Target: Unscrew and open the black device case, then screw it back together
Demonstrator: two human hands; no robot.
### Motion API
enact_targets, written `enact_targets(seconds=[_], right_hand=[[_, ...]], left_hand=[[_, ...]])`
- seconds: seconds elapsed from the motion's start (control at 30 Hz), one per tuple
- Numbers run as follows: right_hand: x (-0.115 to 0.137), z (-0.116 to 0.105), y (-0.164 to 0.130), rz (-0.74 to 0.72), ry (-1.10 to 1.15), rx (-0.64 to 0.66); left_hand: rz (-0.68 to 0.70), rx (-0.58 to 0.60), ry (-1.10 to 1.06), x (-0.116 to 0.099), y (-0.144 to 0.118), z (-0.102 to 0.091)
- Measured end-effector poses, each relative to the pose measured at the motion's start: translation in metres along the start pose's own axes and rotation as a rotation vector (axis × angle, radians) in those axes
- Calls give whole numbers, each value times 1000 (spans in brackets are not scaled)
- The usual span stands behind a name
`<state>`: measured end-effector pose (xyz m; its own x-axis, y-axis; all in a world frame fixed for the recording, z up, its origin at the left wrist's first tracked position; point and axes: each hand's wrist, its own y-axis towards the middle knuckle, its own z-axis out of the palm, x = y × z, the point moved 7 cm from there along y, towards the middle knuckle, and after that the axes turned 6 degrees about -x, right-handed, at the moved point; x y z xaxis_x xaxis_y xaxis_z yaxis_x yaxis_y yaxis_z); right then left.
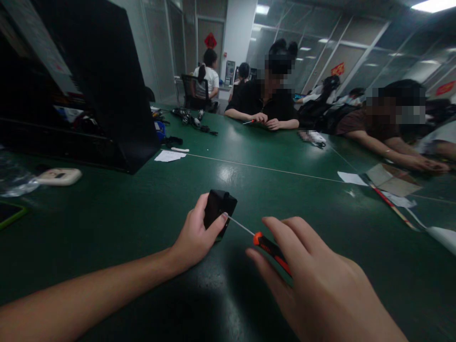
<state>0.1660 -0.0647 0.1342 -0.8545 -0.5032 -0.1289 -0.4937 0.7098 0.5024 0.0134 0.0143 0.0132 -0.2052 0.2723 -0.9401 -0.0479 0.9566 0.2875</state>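
Left hand (194, 237) clamped small black plastic box (218, 210) | right hand (313, 280) gripped red-and-black-handled screwdriver (265, 243), tip at box | box looked closed, fastening work seemingly unfinished

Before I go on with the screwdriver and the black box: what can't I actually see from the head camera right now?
- Screwdriver: the right hand covers the rear of the handle.
- Screwdriver tip: too fine to see where it meets the small black box.
- Box: its near side is hidden by the left hand.
- Dark case on the green table: cut off by the top edge.
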Motion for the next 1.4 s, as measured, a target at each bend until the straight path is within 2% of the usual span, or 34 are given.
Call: enact_targets(seconds=[0.1, 0.23, 0.43, 0.53, 0.67, 0.93, 1.13, 1.4], right_hand=[[-2, 5, -2, 8, 9, 56], [2, 1, -1, -49, -29, 29], [0, 8, 0, 19, -32, 72], [3, 10, -1, -25, -40, 79], [1, 1, 1, -75, -45, 29], [-24, -23, 6, -99, -125, -57], [-24, -15, 9, -131, -133, -21], [-24, -12, 7, -143, -162, 16]], left_hand=[[4, 1, 10, -1, 0, 0], [6, -1, 6, -1, -1, 1], [29, 0, 22, -1, 0, 1], [23, 14, 18, -1, 0, 1], [16, 29, 16, 0, -1, 2], [-27, 75, -54, 1, -3, 5], [-36, 105, -57, 0, -3, 7], [17, 117, -17, -5, -3, 7]])
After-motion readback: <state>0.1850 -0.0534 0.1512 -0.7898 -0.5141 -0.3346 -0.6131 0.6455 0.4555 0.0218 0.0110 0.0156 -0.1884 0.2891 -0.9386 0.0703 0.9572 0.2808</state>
